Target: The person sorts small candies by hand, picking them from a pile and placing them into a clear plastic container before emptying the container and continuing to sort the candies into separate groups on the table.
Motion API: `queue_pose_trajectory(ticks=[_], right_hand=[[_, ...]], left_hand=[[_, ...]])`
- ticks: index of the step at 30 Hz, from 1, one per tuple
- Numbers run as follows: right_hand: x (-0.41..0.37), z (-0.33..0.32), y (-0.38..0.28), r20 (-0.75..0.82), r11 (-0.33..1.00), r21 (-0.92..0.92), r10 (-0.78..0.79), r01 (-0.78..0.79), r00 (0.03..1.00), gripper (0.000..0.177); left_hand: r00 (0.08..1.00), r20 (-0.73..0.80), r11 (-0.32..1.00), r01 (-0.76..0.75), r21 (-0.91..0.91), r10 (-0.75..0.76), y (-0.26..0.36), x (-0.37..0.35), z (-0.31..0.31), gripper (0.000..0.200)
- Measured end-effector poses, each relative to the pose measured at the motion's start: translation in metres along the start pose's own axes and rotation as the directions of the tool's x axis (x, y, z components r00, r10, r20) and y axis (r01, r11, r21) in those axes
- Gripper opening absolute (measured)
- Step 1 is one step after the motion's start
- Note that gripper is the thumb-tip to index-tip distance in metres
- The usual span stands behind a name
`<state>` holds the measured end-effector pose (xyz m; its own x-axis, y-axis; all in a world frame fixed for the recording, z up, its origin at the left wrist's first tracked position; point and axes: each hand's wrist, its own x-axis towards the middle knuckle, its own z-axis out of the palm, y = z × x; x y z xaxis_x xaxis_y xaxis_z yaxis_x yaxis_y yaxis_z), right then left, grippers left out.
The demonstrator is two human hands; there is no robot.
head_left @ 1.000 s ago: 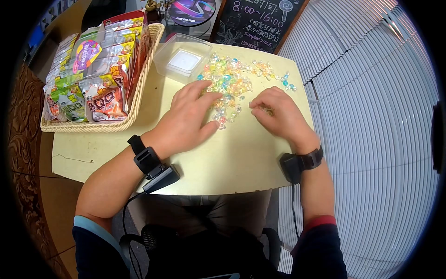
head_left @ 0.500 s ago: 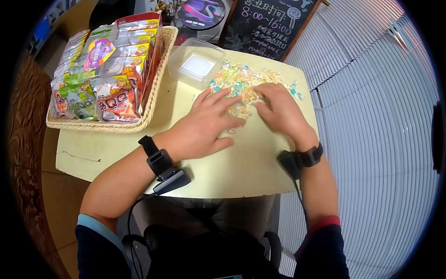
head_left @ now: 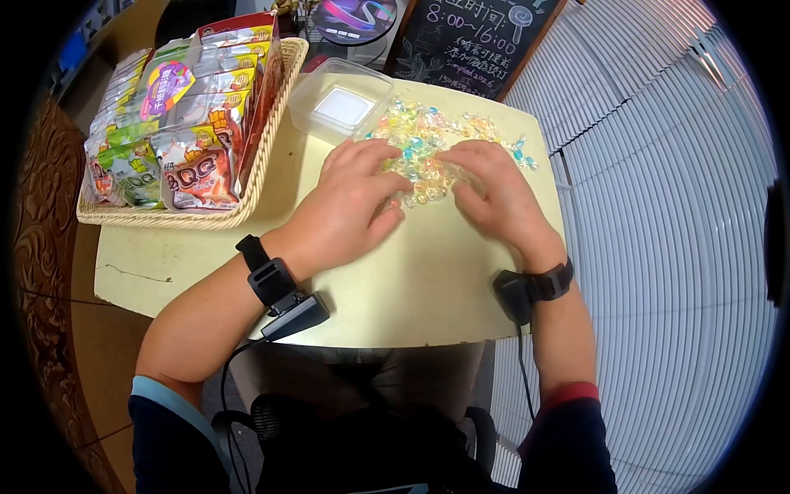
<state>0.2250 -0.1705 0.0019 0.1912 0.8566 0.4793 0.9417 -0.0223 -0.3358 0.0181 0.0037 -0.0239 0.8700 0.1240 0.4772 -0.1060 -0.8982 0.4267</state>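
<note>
Many small translucent beads (head_left: 424,169) in yellow, clear, blue and orange lie spread over the far part of a pale yellow table (head_left: 395,280). My left hand (head_left: 350,202) rests at the left edge of the beads, its fingers apart and slightly curled over them. On the right side of the pile is my right hand (head_left: 498,193), with thumb and fingers apart and the fingertips touching beads. A transparent plastic box (head_left: 341,103) stands just beyond my left hand; something white shows at its bottom. Neither hand grips anything that I can see.
A wicker basket (head_left: 276,132) full of packaged snacks (head_left: 197,177) stands on the table's left. Behind the table is a chalkboard sign (head_left: 461,45) with writing. Window blinds (head_left: 658,247) run along the right side. Both wrists wear black straps with cabled devices.
My left hand has moved slightly away from me and left, its fingers more curled. Some beads near it have shifted. My right hand has barely moved. The whole view has shifted a little.
</note>
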Motion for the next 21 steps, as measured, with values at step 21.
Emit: queue_pose_trajectory(ticks=[21], right_hand=[[0.000,0.004,0.012,0.103,0.996,0.059,0.065,-0.071,0.993,0.019]], left_hand=[[0.999,0.031,1.000,0.007,-0.004,-0.007,0.000,-0.001,0.000,0.031]])
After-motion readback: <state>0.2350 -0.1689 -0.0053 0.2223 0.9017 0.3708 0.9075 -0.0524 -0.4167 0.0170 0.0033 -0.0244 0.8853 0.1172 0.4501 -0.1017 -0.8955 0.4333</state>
